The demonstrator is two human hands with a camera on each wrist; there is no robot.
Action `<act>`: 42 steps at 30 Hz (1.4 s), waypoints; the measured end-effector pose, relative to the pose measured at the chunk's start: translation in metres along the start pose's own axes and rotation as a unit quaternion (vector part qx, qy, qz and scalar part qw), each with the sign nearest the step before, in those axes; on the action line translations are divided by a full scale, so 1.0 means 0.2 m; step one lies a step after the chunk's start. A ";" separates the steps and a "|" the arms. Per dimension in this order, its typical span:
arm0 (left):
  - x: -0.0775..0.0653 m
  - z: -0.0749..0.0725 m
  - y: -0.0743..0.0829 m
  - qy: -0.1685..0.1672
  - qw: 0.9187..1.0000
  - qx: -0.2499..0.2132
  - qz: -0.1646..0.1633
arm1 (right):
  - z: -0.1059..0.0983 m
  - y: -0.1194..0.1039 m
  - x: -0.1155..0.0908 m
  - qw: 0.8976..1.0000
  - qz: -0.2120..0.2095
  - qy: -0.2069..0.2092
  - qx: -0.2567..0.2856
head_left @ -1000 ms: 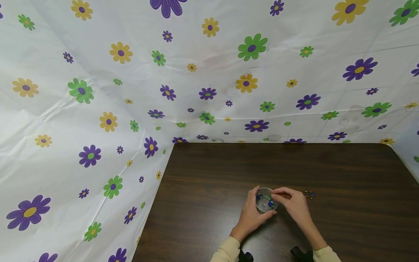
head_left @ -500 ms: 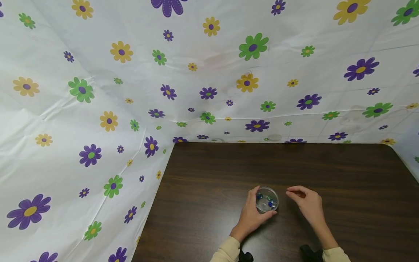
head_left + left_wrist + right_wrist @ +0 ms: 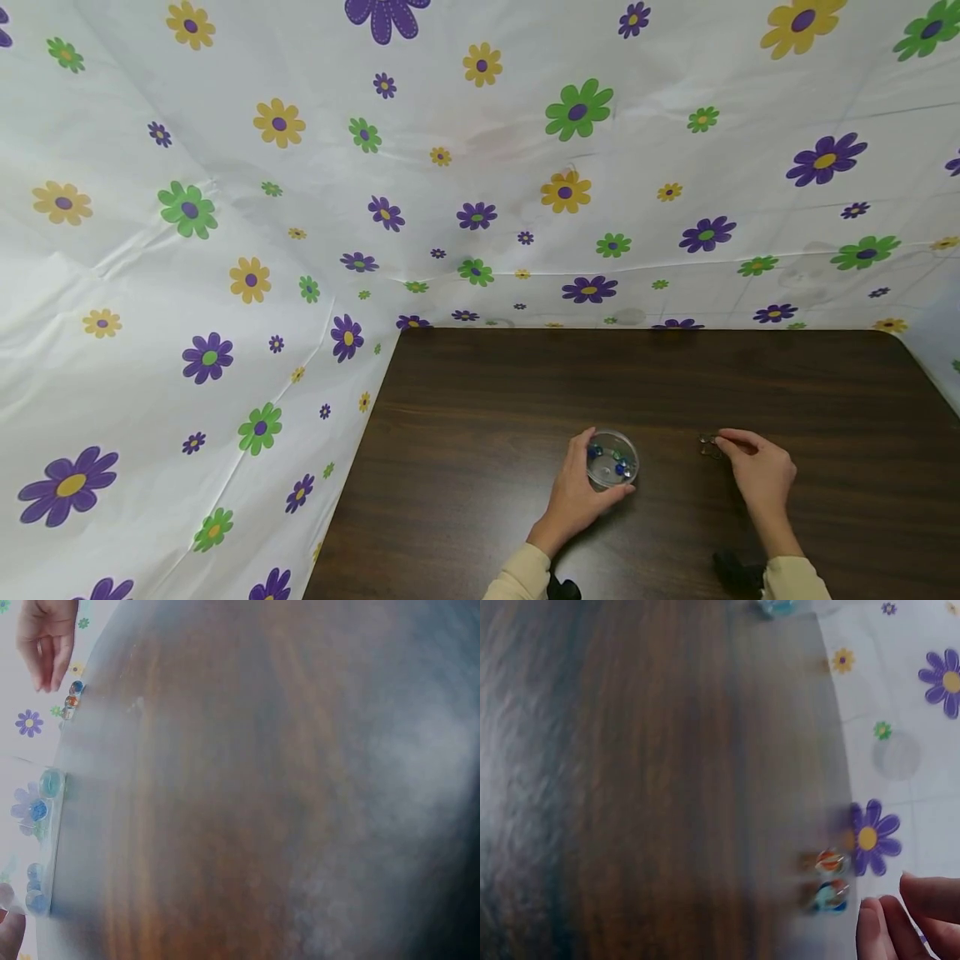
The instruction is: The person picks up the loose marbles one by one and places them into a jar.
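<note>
My left hand (image 3: 577, 492) holds a round, clear container (image 3: 606, 479) on the table, thumb and fingers curled round its sides. Several blue and green glass marbles (image 3: 619, 468) lie inside it. To the right, a small cluster of loose marbles (image 3: 707, 447) rests on the table, partly hidden behind my right fingertips. In the right wrist view, an orange-and-clear marble (image 3: 830, 862) and a bluish one stand out. Beside them is my right hand (image 3: 763, 475), its thumb and fingers apart with nothing seen between them. The left wrist view shows that hand just above the loose marbles.
The dark wood-grain table (image 3: 480, 392) extends round both hands. A white flowered sheet (image 3: 450, 183) hangs behind it and along its left side. Dark wrist straps (image 3: 738, 573) sit by the cream sleeves.
My right hand has moved right, from over the container's rim to the loose marbles. My left hand and the container have stayed in place.
</note>
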State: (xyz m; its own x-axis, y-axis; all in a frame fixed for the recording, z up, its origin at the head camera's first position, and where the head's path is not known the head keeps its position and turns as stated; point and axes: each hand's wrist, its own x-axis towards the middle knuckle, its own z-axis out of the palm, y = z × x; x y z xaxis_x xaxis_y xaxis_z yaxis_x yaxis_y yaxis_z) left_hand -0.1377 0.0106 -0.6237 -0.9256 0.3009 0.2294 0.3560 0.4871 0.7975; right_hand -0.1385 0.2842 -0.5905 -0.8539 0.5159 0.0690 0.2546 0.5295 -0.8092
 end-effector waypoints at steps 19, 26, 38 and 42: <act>0.00 0.00 0.00 -0.001 1.000 -0.001 -0.006 | 0.04 0.11 0.04 1.000 0.017 0.005 0.025; 0.00 0.00 0.00 0.000 1.000 -0.001 -0.002 | 0.05 0.10 0.05 1.000 0.007 0.001 0.013; 0.00 0.00 0.00 -0.003 1.000 -0.001 -0.002 | 0.05 0.13 0.05 1.000 -0.009 0.000 -0.006; 0.00 0.00 0.00 -0.004 1.000 -0.002 -0.002 | 0.06 0.13 0.05 1.000 -0.009 -0.004 -0.005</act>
State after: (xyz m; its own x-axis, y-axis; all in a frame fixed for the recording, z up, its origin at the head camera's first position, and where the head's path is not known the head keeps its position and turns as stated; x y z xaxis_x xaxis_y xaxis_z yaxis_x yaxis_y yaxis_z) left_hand -0.1375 0.0102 -0.6246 -0.9263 0.3050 0.2213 0.3510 0.4845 0.8013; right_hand -0.1454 0.2960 -0.6177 -0.8620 0.5008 0.0781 0.2443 0.5455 -0.8017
